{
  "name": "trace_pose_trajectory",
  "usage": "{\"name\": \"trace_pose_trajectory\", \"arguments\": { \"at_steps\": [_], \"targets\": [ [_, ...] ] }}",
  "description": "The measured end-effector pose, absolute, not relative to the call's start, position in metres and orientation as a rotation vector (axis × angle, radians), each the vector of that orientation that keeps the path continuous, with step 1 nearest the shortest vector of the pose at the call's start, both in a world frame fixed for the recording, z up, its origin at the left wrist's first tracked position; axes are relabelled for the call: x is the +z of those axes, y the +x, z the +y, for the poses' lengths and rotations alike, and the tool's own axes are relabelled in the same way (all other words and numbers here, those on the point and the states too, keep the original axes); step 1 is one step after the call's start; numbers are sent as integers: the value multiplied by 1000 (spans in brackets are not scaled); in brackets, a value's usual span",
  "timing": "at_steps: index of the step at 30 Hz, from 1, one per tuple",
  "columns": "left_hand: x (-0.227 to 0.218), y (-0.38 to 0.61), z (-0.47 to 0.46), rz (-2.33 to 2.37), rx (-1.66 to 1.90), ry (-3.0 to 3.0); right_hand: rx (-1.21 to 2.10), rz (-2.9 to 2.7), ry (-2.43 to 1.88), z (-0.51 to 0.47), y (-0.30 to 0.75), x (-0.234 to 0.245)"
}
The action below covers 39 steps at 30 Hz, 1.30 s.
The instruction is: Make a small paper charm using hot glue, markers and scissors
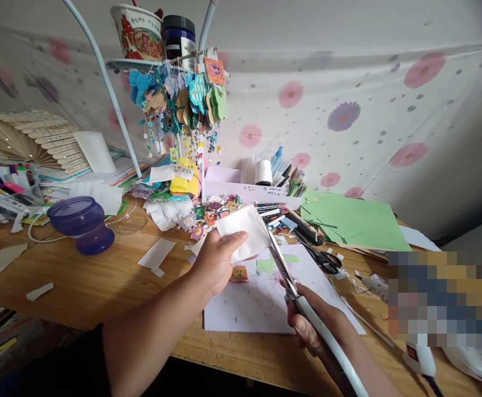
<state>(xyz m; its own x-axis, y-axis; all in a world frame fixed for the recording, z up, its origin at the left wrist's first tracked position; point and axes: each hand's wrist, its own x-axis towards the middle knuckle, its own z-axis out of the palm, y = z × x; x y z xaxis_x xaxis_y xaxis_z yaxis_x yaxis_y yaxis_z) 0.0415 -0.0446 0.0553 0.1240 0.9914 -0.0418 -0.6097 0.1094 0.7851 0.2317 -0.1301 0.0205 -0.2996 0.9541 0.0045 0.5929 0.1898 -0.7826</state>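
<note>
My left hand [220, 264] pinches a small white sheet of paper [244, 229] between thumb and fingers, holding it above the desk. In my right hand [315, 320] is a pair of scissors [284, 267] with a pale handle. The blade tips meet the right edge of the paper; whether they have cut into it I cannot tell. Below both hands lies a larger white sheet [241, 309] with specks on it. On that sheet is a small orange square with a drawn face [239, 274], near my left hand, along with green paper scraps [265, 266].
A purple plastic cup [81, 223] stands at left, near a box of markers [9, 190]. Small decorated squares and pencils [265, 209] lie behind my hands. Black scissors [327, 260] and green sheets [348, 220] are at right. A rack [137, 65] holds hanging charms.
</note>
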Motion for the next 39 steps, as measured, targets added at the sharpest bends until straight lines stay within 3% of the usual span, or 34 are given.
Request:
{"name": "trace_pose_trajectory", "arguments": {
  "at_steps": [10,19,27,39],
  "targets": [
    [49,39,-43,695,1301,735,961,-1919,-1532,-133,236,17],
    [48,38,-40,699,1236,780,1057,-1548,-1719,-145,229,9],
    [45,35,-41,664,1141,847,1129,-1584,-1362,-155,233,3],
    [40,39,-43,555,1181,968,985,-1777,-1431,-150,232,10]
  ]
}}
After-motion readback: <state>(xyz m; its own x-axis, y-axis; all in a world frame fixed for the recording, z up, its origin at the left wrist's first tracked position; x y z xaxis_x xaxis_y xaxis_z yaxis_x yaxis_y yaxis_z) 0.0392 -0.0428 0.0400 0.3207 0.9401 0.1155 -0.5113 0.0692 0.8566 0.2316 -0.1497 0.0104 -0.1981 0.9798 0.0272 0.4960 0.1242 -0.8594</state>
